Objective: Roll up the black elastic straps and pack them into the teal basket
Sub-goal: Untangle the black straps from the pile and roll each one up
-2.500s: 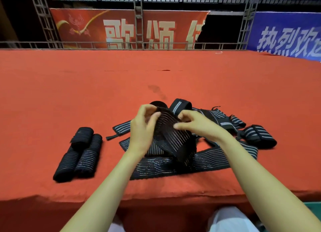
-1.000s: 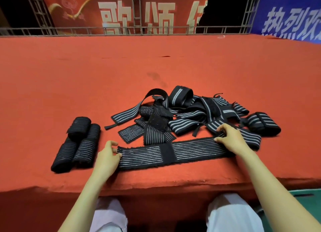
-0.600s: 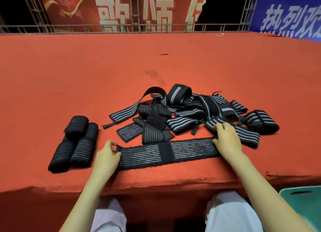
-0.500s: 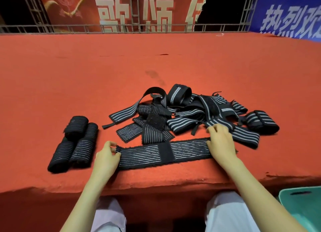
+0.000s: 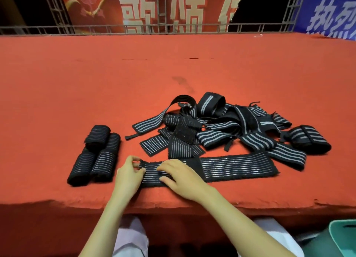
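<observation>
My left hand (image 5: pixel 128 176) pinched the left end of the flat strap (image 5: pixel 237 168). My right hand (image 5: pixel 182 177) lay just beside it, fingers loosely spread, pressing the band down. The strap's length ran rightward along the table (image 5: pixel 57 95) edge, toward the teal basket (image 5: pixel 342 237) below.

i see wide bare red table (image 5: pixel 77 83) beyond and to the left of everything, so a hand could sweep there freely. nearer me the way is crowded: the rolled straps (image 5: pixel 94 158) sit just left of the left hand (image 5: pixel 128 176), the loose strap pile (image 5: pixel 221 129) lies right behind the flat strap (image 5: pixel 237 168) along the near edge, and a single rolled strap (image 5: pixel 308 139) closes the pile's right end. a strip of bare cloth right of that flat strap leads toward the teal basket (image 5: pixel 339 231) below the table edge at my right.
</observation>
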{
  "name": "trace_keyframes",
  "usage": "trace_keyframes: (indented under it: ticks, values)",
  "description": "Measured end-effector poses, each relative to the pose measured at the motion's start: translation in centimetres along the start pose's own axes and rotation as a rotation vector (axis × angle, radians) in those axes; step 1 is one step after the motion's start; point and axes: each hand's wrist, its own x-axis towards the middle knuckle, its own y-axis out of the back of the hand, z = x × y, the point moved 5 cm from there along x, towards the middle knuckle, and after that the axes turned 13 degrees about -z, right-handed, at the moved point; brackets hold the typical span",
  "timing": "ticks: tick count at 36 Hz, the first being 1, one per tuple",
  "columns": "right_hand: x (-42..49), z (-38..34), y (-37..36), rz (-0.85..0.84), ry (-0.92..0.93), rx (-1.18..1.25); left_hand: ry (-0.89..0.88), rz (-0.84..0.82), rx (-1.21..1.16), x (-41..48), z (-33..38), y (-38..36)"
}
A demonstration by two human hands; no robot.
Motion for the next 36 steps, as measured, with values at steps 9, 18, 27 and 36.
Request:
trace_keyframes:
  ticks: [9,18,27,36]
  values:
    - [0.1,0.9,-1.6,0.007,-0.061,-0.017,-0.004,0.022,-0.052,0.5,-0.8,0.3]
    - [-0.2,0.8,-1.5,0.147,-0.102,-0.053,0.022,0.111,0.242,-0.2,-1.9,0.7]
    - [-0.2,0.9,-1.6,0.141,-0.118,-0.048,0.086,0.026,-0.04,-0.8,-2.3,-0.2]
    - [-0.4,0.7,-1.4,0.15,-0.116,-0.049,-0.072,0.207,-0.076,-2.7,-1.0,-0.2]
